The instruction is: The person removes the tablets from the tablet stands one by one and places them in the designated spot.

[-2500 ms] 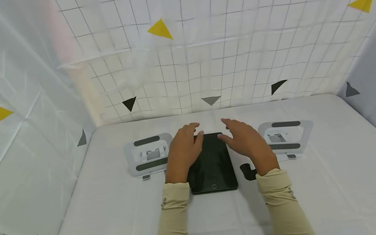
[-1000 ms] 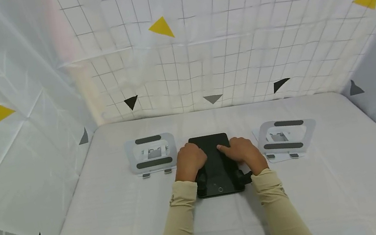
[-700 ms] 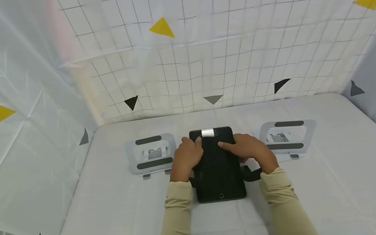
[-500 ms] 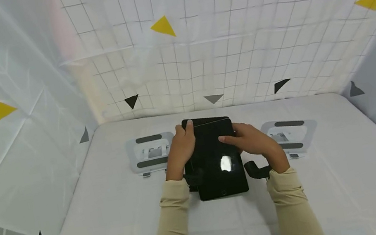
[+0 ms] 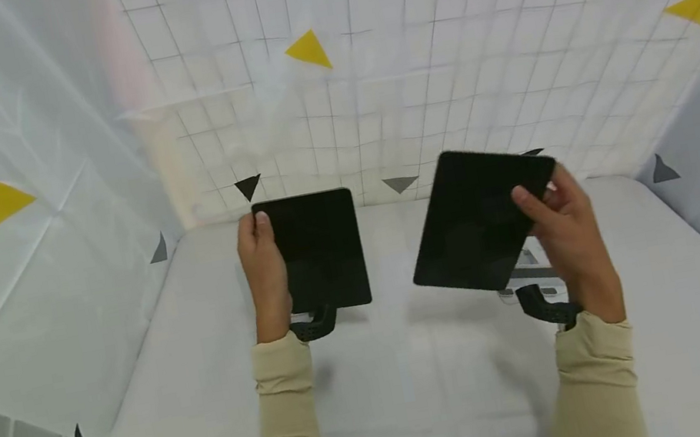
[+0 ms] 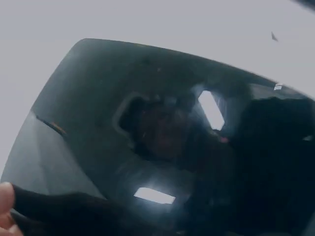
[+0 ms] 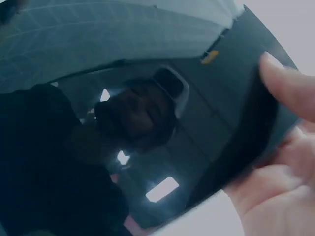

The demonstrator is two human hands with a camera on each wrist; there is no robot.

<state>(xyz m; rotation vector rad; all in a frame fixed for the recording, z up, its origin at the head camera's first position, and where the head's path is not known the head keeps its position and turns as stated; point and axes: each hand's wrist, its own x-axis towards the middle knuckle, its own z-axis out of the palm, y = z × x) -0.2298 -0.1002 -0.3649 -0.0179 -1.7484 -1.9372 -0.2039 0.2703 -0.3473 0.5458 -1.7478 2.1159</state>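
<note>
Each hand holds a black tablet above the white table. My left hand [image 5: 266, 272] grips the left tablet [image 5: 319, 251] by its left edge, thumb on the screen, and that tablet stands nearly straight. My right hand [image 5: 571, 234] pinches the right tablet [image 5: 473, 220] near its upper right corner, thumb on the front; this one is tilted to the right. A gap separates the two tablets. Lights and a person are mirrored in the glossy screen in both wrist views. Most of the left hand is out of the left wrist view.
A grey tablet stand [image 5: 531, 272] shows partly behind the right tablet and hand. The left stand is almost wholly hidden behind the left tablet. The white-covered table [image 5: 412, 410] runs back to a grid-patterned curtain [image 5: 372, 105], with more curtains on both sides.
The two tablets lay stacked between the hands at the table's middle. They have been lifted and drawn apart, one moving left with the left hand, the other right with the right hand.
</note>
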